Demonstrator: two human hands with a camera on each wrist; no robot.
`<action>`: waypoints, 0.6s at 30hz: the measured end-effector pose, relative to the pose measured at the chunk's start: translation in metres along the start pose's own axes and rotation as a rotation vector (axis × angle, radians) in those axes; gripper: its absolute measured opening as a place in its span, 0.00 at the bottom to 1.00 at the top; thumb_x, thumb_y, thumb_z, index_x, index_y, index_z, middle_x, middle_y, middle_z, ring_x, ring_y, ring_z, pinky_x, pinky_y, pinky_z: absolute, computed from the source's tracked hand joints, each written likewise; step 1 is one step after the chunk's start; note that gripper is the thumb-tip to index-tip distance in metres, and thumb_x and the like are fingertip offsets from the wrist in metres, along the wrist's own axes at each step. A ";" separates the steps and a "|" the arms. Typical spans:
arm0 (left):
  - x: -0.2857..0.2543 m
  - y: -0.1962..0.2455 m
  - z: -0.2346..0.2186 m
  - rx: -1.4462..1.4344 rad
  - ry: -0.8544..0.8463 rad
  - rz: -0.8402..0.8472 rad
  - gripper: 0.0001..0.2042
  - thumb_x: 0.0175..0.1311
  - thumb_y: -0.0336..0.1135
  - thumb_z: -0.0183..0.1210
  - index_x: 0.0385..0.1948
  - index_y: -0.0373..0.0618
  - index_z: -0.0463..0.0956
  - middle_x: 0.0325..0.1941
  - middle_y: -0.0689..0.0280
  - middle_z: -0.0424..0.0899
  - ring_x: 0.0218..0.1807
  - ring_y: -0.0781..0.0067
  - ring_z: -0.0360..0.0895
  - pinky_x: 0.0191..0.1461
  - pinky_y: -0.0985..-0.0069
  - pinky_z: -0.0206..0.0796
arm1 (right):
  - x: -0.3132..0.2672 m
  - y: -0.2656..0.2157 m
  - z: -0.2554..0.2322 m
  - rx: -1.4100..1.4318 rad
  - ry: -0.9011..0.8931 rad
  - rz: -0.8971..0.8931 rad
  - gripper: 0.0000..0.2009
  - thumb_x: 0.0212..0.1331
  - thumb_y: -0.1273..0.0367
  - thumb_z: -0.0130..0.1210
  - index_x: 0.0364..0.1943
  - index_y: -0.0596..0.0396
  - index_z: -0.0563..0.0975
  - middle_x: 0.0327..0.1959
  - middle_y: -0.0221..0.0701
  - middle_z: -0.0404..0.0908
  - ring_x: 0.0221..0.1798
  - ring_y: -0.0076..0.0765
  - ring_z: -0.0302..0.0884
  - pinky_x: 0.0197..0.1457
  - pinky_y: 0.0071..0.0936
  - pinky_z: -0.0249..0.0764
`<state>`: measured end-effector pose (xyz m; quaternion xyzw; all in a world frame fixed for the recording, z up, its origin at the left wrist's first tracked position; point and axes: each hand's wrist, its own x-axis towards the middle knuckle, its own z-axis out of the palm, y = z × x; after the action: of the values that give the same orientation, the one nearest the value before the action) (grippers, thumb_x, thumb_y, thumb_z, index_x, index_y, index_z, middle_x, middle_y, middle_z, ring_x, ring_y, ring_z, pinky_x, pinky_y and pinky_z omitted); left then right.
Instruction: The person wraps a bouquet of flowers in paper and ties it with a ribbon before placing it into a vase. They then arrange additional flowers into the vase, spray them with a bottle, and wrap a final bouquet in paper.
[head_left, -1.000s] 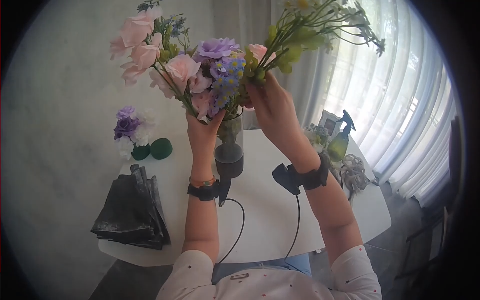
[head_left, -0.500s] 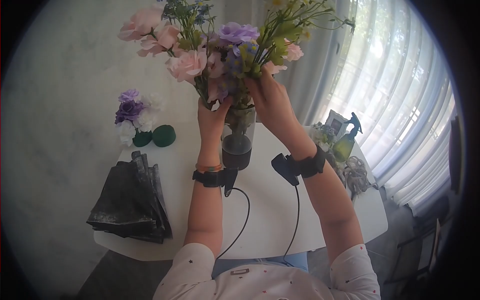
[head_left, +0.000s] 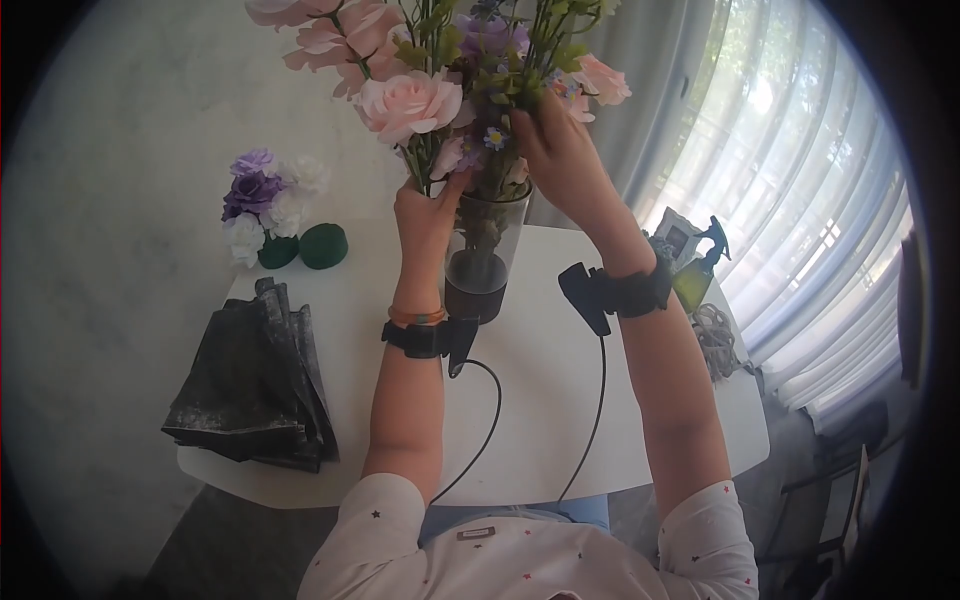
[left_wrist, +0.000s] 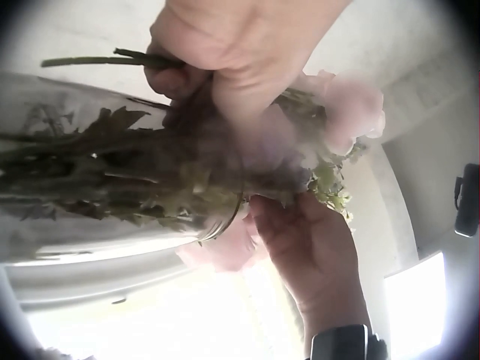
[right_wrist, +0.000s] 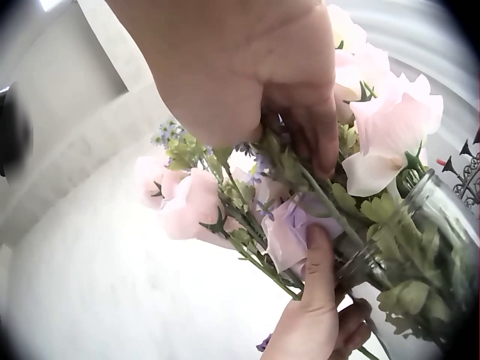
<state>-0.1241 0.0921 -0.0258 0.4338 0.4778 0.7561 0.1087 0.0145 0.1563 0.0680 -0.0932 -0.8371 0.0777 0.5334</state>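
A clear glass vase (head_left: 505, 225) with a dark lower part stands on the table, filled with artificial flowers. Beside its rim my left hand (head_left: 425, 215) grips the green stem of a pink rose spray (head_left: 408, 106); the cut stem ends (left_wrist: 90, 61) stick out past the fingers, outside the glass. On the other side, above the rim, my right hand (head_left: 568, 150) pinches leafy green stems (right_wrist: 330, 199) between thumb and fingers. Purple blooms (head_left: 492, 36) and small blue daisies (head_left: 495, 138) fill the middle. More pink roses (head_left: 600, 80) show behind the right hand.
Dark wrapping sheets (head_left: 245, 380) are stacked at the table's left. Behind them lie purple and white flowers (head_left: 262, 195) and green foam rounds (head_left: 323, 246). At the right are a spray bottle (head_left: 697, 275), a small frame (head_left: 677, 235) and a bundle of cord (head_left: 713, 340).
The leafy stems in my right hand have swung from leaning far right to nearly upright over the vase. The rose spray in my left hand has come closer and more upright.
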 end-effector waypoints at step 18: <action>0.007 -0.025 0.007 -0.053 0.124 0.107 0.16 0.63 0.35 0.59 0.44 0.29 0.75 0.43 0.62 0.81 0.42 0.75 0.75 0.49 0.77 0.64 | -0.024 0.036 -0.009 0.503 -0.174 0.311 0.11 0.59 0.70 0.55 0.37 0.68 0.76 0.37 0.38 0.71 0.39 0.32 0.72 0.44 0.28 0.70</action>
<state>-0.1290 0.1136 -0.0413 0.4081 0.4397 0.7986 0.0496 0.0357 0.1855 0.0427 -0.0782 -0.8099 0.3711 0.4475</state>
